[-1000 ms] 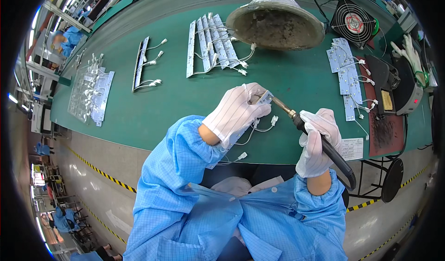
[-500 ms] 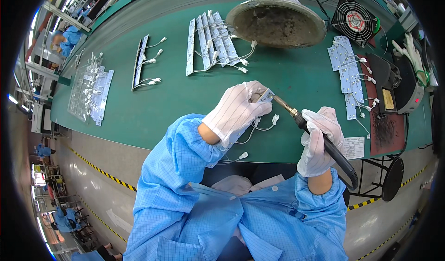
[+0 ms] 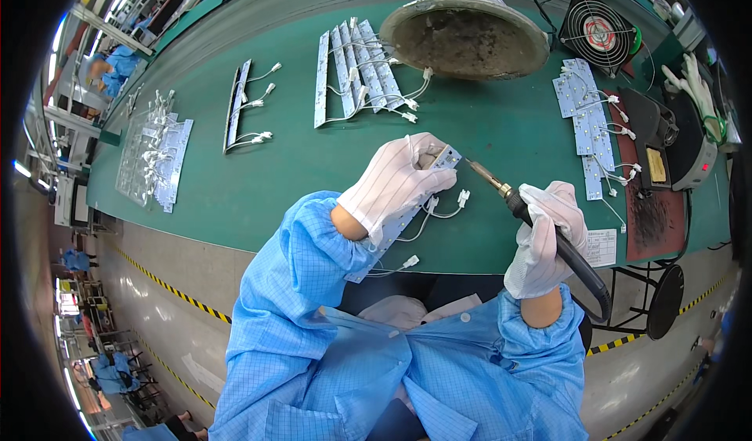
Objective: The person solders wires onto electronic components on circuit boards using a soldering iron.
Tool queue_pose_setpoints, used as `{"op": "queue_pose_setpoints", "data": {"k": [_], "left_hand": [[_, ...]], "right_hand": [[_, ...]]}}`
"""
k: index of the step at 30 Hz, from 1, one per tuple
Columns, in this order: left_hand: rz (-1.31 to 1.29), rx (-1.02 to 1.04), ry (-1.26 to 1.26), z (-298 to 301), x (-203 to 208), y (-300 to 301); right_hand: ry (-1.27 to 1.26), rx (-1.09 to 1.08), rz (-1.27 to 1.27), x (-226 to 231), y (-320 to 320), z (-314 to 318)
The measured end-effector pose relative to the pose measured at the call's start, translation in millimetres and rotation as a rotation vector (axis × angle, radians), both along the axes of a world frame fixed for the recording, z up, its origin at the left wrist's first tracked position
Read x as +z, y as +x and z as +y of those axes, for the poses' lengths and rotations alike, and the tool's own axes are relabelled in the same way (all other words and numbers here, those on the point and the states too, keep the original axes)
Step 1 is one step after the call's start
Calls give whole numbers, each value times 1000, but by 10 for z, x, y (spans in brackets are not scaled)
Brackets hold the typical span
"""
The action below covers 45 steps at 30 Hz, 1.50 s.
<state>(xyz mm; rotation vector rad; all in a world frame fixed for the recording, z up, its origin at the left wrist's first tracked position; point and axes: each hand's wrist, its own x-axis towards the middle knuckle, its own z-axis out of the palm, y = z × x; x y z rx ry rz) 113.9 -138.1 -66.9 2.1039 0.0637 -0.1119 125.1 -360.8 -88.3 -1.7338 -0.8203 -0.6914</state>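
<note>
Left hand (image 3: 395, 184), gloved, pinches the upper end of an LED strip board (image 3: 439, 163) above the green bench (image 3: 258, 167). The board's long axis runs down-left under the forearm, largely hidden. Right hand (image 3: 546, 237) fists around a soldering iron (image 3: 509, 198), tip pointing up-left, just right of the board end; contact unclear.

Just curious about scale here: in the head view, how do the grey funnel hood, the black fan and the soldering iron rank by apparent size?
1. Grey funnel hood.
2–3. Soldering iron and black fan: similar; the iron is nearer, so unsure.
</note>
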Motion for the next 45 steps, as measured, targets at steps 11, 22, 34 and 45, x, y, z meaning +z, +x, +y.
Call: {"op": "queue_pose_setpoints", "data": {"k": [11,22,34,45], "left_hand": [[-1,6,6,-19,8,-10],[-35,-2,36,-5,3,-18],[-216,224,504,0,146,-236],[-129,51,357,485,381,-918]], "right_hand": [[-87,-80,-45,-75,-27,-20],[-310,-136,-312,-60,-35,-31],[-25,-75,-50,-40,52,-36],[371,12,345,-2,-96,122]]}}
